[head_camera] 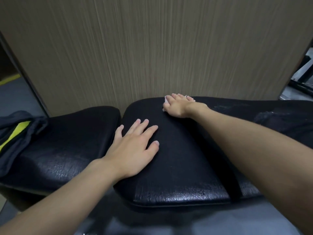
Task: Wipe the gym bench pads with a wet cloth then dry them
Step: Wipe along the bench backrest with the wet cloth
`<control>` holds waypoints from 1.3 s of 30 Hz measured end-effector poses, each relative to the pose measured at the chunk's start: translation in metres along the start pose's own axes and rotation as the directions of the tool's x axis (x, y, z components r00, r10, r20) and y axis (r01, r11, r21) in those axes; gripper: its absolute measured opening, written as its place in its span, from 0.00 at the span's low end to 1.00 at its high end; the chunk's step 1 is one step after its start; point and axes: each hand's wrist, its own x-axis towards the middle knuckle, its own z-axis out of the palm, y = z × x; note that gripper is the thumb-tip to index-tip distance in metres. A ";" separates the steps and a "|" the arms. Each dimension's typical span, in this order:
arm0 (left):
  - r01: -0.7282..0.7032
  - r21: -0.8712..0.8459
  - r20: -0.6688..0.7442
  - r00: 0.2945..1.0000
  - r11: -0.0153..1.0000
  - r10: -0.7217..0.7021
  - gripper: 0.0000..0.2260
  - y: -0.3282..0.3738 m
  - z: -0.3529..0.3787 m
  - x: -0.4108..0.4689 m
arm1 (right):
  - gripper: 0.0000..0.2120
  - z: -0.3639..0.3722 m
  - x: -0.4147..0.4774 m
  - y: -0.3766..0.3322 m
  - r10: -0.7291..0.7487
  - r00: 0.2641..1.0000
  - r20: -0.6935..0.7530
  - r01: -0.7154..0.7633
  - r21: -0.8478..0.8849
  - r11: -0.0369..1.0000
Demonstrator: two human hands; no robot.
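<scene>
Right hand (177,106), fingers flat, presses the cloth (166,99) at the far edge of the long pad (186,158); left hand (135,148) rests spread and empty nearer me. Risks: the small cloth may slip over that edge; the garment (15,133) covers part of the left pad (67,141).

wall: beige wood-grain panel (152,48), vertical streaks, fills upper view | left: dark strip (25,77) along panel edge | floor: grey (15,99), yellow line (10,80) far left | right: black frame (301,84), blurred, on pale floor | light: dim, even
</scene>
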 end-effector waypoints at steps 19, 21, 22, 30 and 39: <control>0.013 -0.020 0.010 1.000 1.000 -0.013 0.25 0.003 -0.001 -0.001 | 0.28 0.032 -0.195 -0.017 -0.212 0.976 -0.046 0.210 -0.038 0.977; 0.016 -0.018 0.010 1.000 1.000 -0.016 0.24 0.002 -0.001 -0.001 | 0.30 0.035 -0.224 -0.017 -0.233 0.971 -0.049 0.230 -0.063 0.971; 0.015 -0.019 0.017 1.000 1.000 -0.015 0.24 0.003 -0.002 -0.002 | 0.33 0.036 -0.234 -0.017 -0.244 0.969 -0.048 0.240 -0.076 0.968; -0.032 0.013 0.051 0.998 0.999 0.031 0.22 0.021 -0.018 -0.001 | 0.31 0.036 -0.259 -0.010 -0.277 0.960 -0.043 0.272 -0.101 0.957; -0.020 0.032 0.222 0.975 0.999 0.013 0.38 0.033 -0.023 0.001 | 0.27 0.020 -0.164 0.003 -0.134 0.991 0.003 0.134 -0.038 0.990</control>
